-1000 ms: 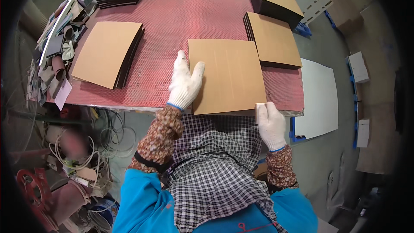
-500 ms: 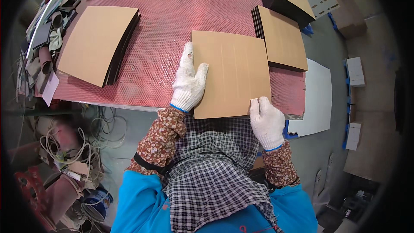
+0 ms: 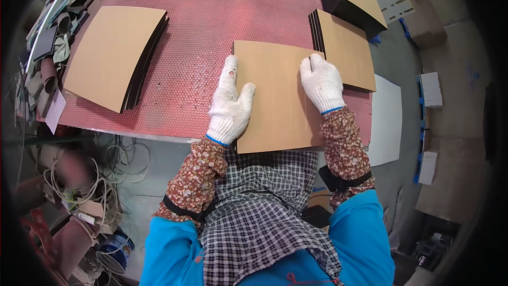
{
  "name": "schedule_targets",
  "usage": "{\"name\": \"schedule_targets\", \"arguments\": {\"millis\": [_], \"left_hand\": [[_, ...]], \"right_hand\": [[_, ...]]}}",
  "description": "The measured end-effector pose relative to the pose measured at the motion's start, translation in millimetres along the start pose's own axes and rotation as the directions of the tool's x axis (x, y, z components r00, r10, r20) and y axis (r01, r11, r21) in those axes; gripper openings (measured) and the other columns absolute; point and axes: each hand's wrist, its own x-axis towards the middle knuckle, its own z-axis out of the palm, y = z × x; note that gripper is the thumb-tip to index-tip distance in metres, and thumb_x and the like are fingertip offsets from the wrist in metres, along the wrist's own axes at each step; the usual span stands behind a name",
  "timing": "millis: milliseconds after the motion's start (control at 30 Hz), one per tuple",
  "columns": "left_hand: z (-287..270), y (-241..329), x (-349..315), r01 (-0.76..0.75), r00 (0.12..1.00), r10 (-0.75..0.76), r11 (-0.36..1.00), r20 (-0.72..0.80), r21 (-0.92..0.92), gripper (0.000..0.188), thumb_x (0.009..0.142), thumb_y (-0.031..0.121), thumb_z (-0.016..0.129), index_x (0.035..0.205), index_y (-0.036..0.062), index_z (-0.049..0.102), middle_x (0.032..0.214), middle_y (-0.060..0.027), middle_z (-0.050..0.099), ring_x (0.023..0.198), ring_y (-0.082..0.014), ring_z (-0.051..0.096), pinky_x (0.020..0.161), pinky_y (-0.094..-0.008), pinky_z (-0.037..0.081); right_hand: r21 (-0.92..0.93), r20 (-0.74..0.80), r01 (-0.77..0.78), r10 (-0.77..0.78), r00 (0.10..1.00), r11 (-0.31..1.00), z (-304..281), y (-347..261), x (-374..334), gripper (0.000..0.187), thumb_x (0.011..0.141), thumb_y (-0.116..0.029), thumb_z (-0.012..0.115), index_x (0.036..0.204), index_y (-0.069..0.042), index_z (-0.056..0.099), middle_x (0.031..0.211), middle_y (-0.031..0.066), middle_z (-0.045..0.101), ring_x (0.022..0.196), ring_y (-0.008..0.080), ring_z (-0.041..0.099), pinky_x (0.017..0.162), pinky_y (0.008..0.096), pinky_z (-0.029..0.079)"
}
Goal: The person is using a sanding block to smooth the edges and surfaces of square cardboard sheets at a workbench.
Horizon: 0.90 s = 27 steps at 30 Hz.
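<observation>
The brown board (image 3: 272, 103) lay at both hands; the left hand (image 3: 230, 105), thumb spread, lined its left edge; the right hand (image 3: 321, 80) curled at its far right corner, any grip impossible to tell; beneath was the red desk (image 3: 198, 37), bearing board stacks (image 3: 114, 55) either side.

No text, label, brand, number or sign can be read. The blue bucket (image 3: 121, 248) on the near left shows pale patches, too small and blurred to tell whether they are printing. On the pale paper (image 3: 55, 110) hanging at the left edge of the bench (image 3: 201, 21), and on the white stack (image 3: 431, 89) at the right, any lettering is too small to make out.
</observation>
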Motion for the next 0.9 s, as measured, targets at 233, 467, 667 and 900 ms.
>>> {"name": "schedule_targets", "arguments": {"millis": [233,467,667,900], "left_hand": [[-1.3,-0.3,2.5,0.009,1.000,-0.008,1.000,-0.005,0.021,0.072,0.101,0.010,0.059,0.161,-0.0111,0.025,0.165,-0.0312,0.034,0.155,-0.0375,0.033,0.128,-0.0420,0.029],[-2.5,0.1,0.3,0.017,1.000,-0.017,1.000,-0.022,-0.008,0.073,0.101,0.011,0.059,0.161,-0.0103,0.024,0.167,-0.0300,0.031,0.157,-0.0374,0.031,0.128,-0.0402,0.027],[-0.8,5.6,0.1,0.044,0.999,-0.045,0.998,-0.016,-0.053,0.072,0.101,0.013,0.060,0.160,-0.0101,0.027,0.165,-0.0299,0.034,0.155,-0.0376,0.034,0.127,-0.0411,0.029],[-1.1,2.3,0.4,0.012,0.999,-0.011,1.000,-0.041,0.027,0.071,0.101,0.013,0.059,0.161,-0.0100,0.027,0.165,-0.0299,0.034,0.155,-0.0377,0.033,0.128,-0.0422,0.029]], "right_hand": [[0.074,0.050,-0.012,0.008,0.999,0.997,-6.7,4.5,-25.4,0.037,0.105,-0.036,0.049,0.098,-0.003,0.064,0.092,0.0292,0.071,0.090,0.0484,0.070,0.083,0.0590,0.054],[0.169,0.162,-0.008,-0.020,0.987,0.986,-37.8,8.0,-144.6,0.028,0.104,-0.029,0.058,0.090,-0.005,0.061,0.074,0.0245,0.066,0.070,0.0450,0.069,0.062,0.0531,0.055],[0.266,0.121,-0.065,0.033,0.992,0.962,-35.2,-17.4,-156.5,0.026,0.104,-0.028,0.059,0.090,-0.006,0.063,0.075,0.0231,0.067,0.070,0.0445,0.069,0.062,0.0533,0.055],[0.148,0.093,0.099,-0.114,0.989,0.984,-24.2,-19.7,-143.0,0.022,0.103,-0.024,0.060,0.091,-0.006,0.063,0.078,0.0207,0.066,0.069,0.0405,0.070,0.060,0.0493,0.056]]}}
